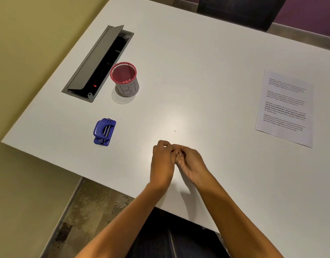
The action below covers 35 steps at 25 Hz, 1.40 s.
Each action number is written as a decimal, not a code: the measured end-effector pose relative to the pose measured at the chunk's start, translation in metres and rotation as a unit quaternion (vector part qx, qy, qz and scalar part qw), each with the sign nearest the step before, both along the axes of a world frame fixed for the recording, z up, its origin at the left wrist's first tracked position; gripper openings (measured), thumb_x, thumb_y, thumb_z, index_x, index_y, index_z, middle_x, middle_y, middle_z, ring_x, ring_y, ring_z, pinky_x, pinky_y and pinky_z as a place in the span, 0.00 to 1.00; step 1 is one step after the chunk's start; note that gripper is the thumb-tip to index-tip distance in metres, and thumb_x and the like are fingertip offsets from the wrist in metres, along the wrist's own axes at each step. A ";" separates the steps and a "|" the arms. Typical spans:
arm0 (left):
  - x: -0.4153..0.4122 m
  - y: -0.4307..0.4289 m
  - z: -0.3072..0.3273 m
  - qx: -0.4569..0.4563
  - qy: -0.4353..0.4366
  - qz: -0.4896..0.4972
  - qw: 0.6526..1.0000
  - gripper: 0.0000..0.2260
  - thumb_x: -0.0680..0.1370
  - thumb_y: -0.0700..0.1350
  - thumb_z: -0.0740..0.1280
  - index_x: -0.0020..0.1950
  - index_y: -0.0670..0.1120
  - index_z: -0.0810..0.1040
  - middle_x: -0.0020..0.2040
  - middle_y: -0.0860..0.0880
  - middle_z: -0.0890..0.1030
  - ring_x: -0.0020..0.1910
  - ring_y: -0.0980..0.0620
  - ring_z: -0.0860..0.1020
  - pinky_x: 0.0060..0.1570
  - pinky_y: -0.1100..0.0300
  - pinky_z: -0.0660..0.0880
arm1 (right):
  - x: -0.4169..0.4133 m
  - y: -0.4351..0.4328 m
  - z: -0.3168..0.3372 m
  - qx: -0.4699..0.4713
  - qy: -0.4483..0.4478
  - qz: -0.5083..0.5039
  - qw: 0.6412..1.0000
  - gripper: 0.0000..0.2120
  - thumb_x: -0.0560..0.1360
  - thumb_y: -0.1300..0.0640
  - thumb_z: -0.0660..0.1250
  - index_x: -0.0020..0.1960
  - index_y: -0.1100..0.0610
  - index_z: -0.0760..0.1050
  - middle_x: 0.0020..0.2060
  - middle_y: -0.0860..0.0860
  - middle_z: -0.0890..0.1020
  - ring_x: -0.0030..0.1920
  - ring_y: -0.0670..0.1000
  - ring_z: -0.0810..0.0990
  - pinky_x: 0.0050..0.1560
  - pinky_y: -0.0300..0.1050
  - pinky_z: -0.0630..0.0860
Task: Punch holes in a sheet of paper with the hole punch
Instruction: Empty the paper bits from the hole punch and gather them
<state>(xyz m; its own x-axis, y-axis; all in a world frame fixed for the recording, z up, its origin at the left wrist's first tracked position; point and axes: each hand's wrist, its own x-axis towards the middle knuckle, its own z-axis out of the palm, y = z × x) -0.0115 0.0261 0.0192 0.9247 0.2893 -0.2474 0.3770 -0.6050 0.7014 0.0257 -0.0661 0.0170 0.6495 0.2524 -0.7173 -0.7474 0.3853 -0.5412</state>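
A blue hole punch point(104, 131) sits on the white table point(197, 71) at the left, well left of both hands. A printed sheet of paper point(285, 108) lies flat at the far right. My left hand point(162, 162) and my right hand point(192, 164) meet over the table's near middle, fingers curled and fingertips touching each other. Something small and pale may be pinched between the fingertips, but it is too small to tell. Neither hand touches the punch or the sheet.
A red mesh cup point(124, 79) with a paper label stands behind the punch. Beside it is an open grey cable hatch point(97, 62) set into the table. A tiny dot point(175, 130) lies ahead of the hands. A dark chair point(240, 10) stands at the far edge.
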 end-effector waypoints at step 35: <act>0.077 0.023 -0.011 0.101 0.007 -0.030 0.994 0.08 0.78 0.32 0.57 0.47 0.36 0.76 0.52 0.37 0.77 0.48 0.41 0.77 0.50 0.51 0.76 | -0.007 -0.040 -0.028 -0.407 -0.155 0.120 0.892 0.14 0.77 0.64 0.57 0.43 0.61 0.81 0.37 0.47 0.81 0.38 0.45 0.78 0.40 0.35 0.73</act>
<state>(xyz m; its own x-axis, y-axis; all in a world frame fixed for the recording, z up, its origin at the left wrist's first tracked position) 0.0655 0.0490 0.0081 0.9386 0.2787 -0.2035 0.3450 -0.7545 0.5582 0.0183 -0.1065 -0.0110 0.8458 -0.1110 -0.5218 -0.5211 -0.3813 -0.7636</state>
